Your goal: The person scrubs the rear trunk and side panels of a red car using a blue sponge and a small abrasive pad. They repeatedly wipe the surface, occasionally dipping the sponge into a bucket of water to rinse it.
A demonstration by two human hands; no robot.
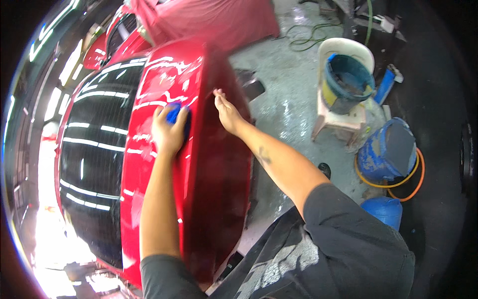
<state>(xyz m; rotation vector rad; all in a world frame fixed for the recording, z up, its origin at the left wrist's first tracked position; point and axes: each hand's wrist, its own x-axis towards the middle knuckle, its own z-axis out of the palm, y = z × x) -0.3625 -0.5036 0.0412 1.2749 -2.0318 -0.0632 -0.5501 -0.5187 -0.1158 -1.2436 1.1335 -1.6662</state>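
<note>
A glossy red car (164,74) fills the left half of the head view, with light streaks reflected in its paint and dark rear window (94,149). My left hand (168,132) grips a small bright blue pad (173,113) against the painted panel beside the window. Whether the pad is sponge or cloth I cannot tell, since my fingers hide part of it. Over the car's outer edge, my right hand (228,113) is held with its fingers stretched out and nothing in them. Whether it touches the paint is unclear.
A pale plastic chair (343,119) on the right carries a dark green bucket (348,82). Next to it stand a blue drum (381,154) with an orange hose (420,172), and another blue container (386,212). A green hose (308,40) lies on the wet floor (284,119). Red fabric (209,20) drapes something behind.
</note>
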